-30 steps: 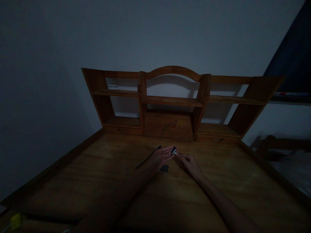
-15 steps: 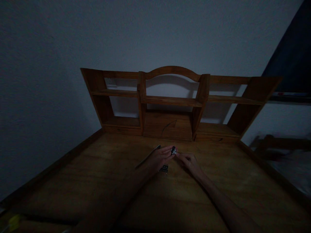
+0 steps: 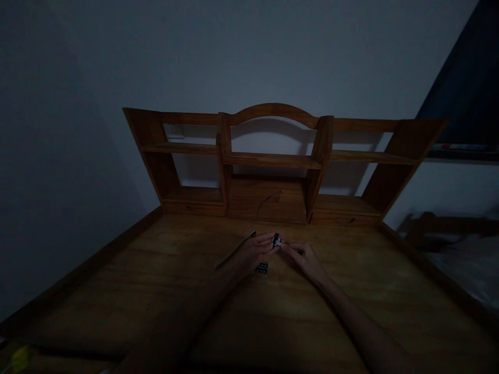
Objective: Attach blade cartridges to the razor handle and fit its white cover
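Note:
Over the middle of the wooden desk (image 3: 304,327), my left hand (image 3: 255,251) is closed on a small black and silvery-white object (image 3: 276,240), too small and dark to name. My right hand (image 3: 306,258) is closed in a pinch, its fingertips at the right side of that object. A dark bit shows by the right fingers, but I cannot tell what it is. Below my left hand lies a small black piece with a grid of light marks (image 3: 262,268). Partly hidden behind my left hand and forearm is a flat, long thing with a pale edge (image 3: 236,250).
A wooden shelf unit (image 3: 273,161) with several compartments stands along the desk's back edge against the wall (image 3: 234,52). A raised wooden rim (image 3: 83,265) borders the left side. Something yellow (image 3: 20,358) sits at the lower left corner. The room is dim.
The view has shifted slightly. Both hands stay together at the small object, which seems turned a little between the fingers. The things on the desk have not moved.

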`<state>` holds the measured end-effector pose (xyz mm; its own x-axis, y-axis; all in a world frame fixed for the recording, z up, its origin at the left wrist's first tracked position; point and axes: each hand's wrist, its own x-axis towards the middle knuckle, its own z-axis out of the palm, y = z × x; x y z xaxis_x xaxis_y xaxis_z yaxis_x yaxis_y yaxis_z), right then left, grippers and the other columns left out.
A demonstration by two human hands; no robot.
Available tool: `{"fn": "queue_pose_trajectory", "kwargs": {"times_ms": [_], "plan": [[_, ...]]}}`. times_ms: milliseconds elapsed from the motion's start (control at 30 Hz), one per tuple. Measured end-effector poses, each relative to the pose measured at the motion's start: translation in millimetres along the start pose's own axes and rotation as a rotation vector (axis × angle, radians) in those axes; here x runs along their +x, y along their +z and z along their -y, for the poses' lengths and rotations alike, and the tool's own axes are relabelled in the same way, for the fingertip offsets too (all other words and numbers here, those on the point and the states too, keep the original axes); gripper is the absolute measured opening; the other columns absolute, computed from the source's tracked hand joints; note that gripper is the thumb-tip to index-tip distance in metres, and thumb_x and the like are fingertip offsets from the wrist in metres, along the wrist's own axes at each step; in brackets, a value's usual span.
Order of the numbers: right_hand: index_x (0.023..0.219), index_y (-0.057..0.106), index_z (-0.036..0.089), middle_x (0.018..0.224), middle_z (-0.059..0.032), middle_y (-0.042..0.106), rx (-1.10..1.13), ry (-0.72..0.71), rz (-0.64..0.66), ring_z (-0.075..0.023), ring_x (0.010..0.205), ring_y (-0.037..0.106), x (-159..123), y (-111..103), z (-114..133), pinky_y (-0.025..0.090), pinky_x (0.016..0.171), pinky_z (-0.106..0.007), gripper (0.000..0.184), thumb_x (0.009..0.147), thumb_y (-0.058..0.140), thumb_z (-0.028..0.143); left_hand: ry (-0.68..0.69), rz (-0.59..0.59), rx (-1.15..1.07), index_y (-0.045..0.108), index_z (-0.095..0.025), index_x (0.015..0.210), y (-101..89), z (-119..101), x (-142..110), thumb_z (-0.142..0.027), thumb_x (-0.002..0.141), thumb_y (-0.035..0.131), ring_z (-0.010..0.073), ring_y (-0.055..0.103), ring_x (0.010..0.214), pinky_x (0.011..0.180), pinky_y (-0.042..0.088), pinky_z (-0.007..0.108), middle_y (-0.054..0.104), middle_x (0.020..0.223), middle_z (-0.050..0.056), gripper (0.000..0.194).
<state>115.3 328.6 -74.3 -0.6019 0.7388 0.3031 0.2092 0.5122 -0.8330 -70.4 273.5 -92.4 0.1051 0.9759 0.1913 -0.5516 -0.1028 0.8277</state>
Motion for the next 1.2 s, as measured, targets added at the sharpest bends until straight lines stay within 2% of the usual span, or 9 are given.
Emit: {"fn": "queue_pose_trajectory", "kwargs": {"times_ms": [367, 533, 667, 833, 967, 1200], "plan": [[0.059, 0.059, 0.015, 0.055, 0.0007, 0.039, -0.049, -0.01, 0.01, -0.0123, 0.055, 0.035, 0, -6, 6, 0.023, 0.049, -0.025, 0.052, 0.084, 0.048, 0.06, 0.003, -0.068, 0.069, 0.067, -0.014, 0.112, 4.2, -2, -2, -0.022, 0.071, 0.075, 0.0294, 0.057, 0.115, 0.107, 0.036, 0.045, 0.069, 0.112, 0.012, 0.043], [0.066, 0.064, 0.014, 0.058, 0.0005, 0.044, -0.032, -0.029, 0.034, -0.0124, 0.056, 0.039, -1, -6, 5, 0.026, 0.051, -0.024, 0.051, 0.086, 0.047, 0.057, 0.001, -0.091, 0.116, 0.07, -0.016, 0.107, 9.8, -6, -3, -0.022, 0.071, 0.074, 0.0277, 0.058, 0.113, 0.106, 0.036, 0.043, 0.071, 0.108, 0.007, 0.036], [0.064, 0.063, 0.014, 0.058, 0.0013, 0.043, -0.049, -0.044, 0.048, -0.0116, 0.056, 0.038, -1, -7, 5, 0.026, 0.051, -0.024, 0.051, 0.087, 0.046, 0.057, -0.05, -0.064, 0.085, 0.069, -0.013, 0.108, 9.3, -10, -4, -0.021, 0.072, 0.074, 0.0276, 0.058, 0.113, 0.105, 0.037, 0.041, 0.069, 0.11, 0.008, 0.037], [0.071, 0.067, 0.014, 0.06, 0.0009, 0.047, -0.035, -0.054, 0.065, -0.0124, 0.058, 0.041, -1, -6, 6, 0.028, 0.052, -0.024, 0.051, 0.087, 0.046, 0.057, -0.084, -0.086, 0.107, 0.069, -0.013, 0.108, 5.8, -12, -4, -0.022, 0.071, 0.075, 0.026, 0.059, 0.111, 0.104, 0.039, 0.038, 0.069, 0.111, 0.007, 0.038], [0.068, 0.063, 0.015, 0.059, 0.0011, 0.047, 0.008, -0.011, 0.083, -0.0123, 0.057, 0.041, -1, -6, 5, 0.028, 0.051, -0.024, 0.05, 0.087, 0.046, 0.058, -0.101, -0.102, 0.11, 0.07, -0.014, 0.105, 4.7, -13, -4, -0.022, 0.069, 0.077, 0.0253, 0.06, 0.11, 0.106, 0.038, 0.04, 0.069, 0.111, 0.009, 0.038], [0.058, 0.051, 0.016, 0.053, 0.0033, 0.04, 0.091, 0.03, 0.195, -0.0094, 0.05, 0.036, 0, -8, 6, 0.024, 0.047, -0.023, 0.054, 0.086, 0.043, 0.062, -0.118, -0.072, 0.127, 0.069, -0.015, 0.108, 5.2, -19, -8, -0.02, 0.074, 0.072, 0.0232, 0.061, 0.108, 0.106, 0.037, 0.037, 0.07, 0.11, 0.005, 0.035]]}}
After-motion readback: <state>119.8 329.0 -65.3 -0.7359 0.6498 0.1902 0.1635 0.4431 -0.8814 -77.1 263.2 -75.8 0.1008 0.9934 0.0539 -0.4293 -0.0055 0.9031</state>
